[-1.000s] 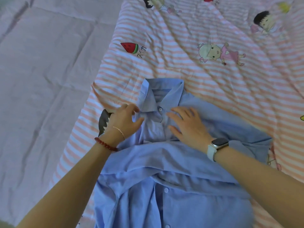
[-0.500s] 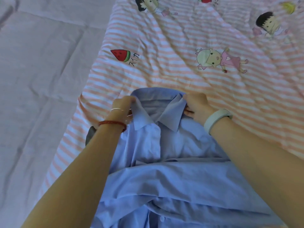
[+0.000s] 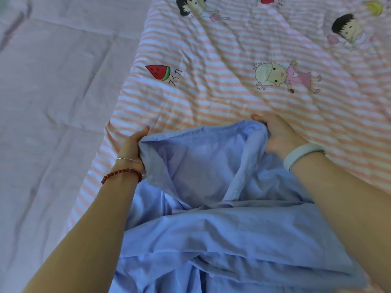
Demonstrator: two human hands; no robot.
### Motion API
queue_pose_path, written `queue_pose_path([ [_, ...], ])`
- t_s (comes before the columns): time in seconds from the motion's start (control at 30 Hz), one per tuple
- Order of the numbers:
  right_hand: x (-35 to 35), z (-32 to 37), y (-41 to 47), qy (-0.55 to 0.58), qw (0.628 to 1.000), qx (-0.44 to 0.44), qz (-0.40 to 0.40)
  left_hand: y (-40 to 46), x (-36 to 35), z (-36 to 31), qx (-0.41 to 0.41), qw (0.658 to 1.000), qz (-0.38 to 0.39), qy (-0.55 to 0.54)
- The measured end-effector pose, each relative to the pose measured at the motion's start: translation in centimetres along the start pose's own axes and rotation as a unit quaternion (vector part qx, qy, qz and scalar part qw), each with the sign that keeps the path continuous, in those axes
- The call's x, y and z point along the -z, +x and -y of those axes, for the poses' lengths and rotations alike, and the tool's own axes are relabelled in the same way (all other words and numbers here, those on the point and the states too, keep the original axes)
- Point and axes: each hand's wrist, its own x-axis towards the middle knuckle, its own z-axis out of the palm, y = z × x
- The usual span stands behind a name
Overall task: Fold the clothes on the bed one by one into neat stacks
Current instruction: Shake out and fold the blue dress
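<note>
Fingers (image 3: 135, 142) of the left hand (image 3: 132, 150) curl round the left upper edge of the blue shirt (image 3: 211, 240), and the fingers (image 3: 261, 120) of the right hand (image 3: 279, 136) grip its right upper edge, with the cloth bunched in that palm; both hands hold the top of the garment raised, so a fold of fabric sags between them

The bed (image 3: 53, 123) fills the view, its pale lilac sheet creased and bare on the left side. Over the right part lies a pink-and-white striped quilt (image 3: 222, 98), printed with cartoon children and a watermelon slice (image 3: 159, 71) with small dark characters beside it. The blue shirt rests on this quilt at the near edge of the view, between the two forearms: its lower part lies in loose wrinkled layers, its upper part is lifted by the hands. Collar and buttons cannot be made out from this side

On the right wrist sits a white watch band (image 3: 300, 154). The left wrist carries a red bead bracelet (image 3: 121, 174) and, just above it toward the hand, a thin silver chain (image 3: 128, 159)
</note>
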Motion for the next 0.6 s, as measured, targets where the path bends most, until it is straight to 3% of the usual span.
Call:
queue_pose_path([
  [0.1, -0.1, 0.1, -0.2, 0.055, 0.998, 0.021, 0.024, 0.1, -0.2, -0.2, 0.006, 1.0, -0.019, -0.011],
  [0.2, 0.3, -0.7, 0.2, -0.138, 0.986, 0.085, 0.033, 0.1, -0.7, 0.3, -0.018, 0.994, -0.053, 0.088],
  [0.27, 0.3, -1.2, 0.0, -0.269, 0.949, 0.159, 0.032, 0.0, -1.1, 0.6, -0.03, 0.989, -0.046, 0.136],
  [0.33, 0.3, -1.4, -0.6, -0.331, 0.916, 0.221, 0.056, -0.2, -1.3, 0.5, -0.034, 0.986, -0.018, 0.161],
  [0.4, 0.5, -1.2, -1.1, -0.425, 0.854, 0.29, 0.078, -0.1, -0.9, -0.1, -0.068, 0.97, 0.02, 0.233],
  [0.47, 0.8, -0.9, -1.0, -0.527, 0.78, 0.32, 0.103, 0.0, -0.4, -0.8, -0.118, 0.917, 0.072, 0.375],
  [0.53, 1.1, -0.5, -0.7, -0.578, 0.738, 0.324, 0.123, 0.3, -0.1, -1.3, -0.178, 0.794, 0.124, 0.567],
  [0.6, 0.9, 0.1, -0.6, -0.583, 0.733, 0.331, 0.114, 0.8, 0.0, -1.6, -0.212, 0.685, 0.132, 0.684],
])
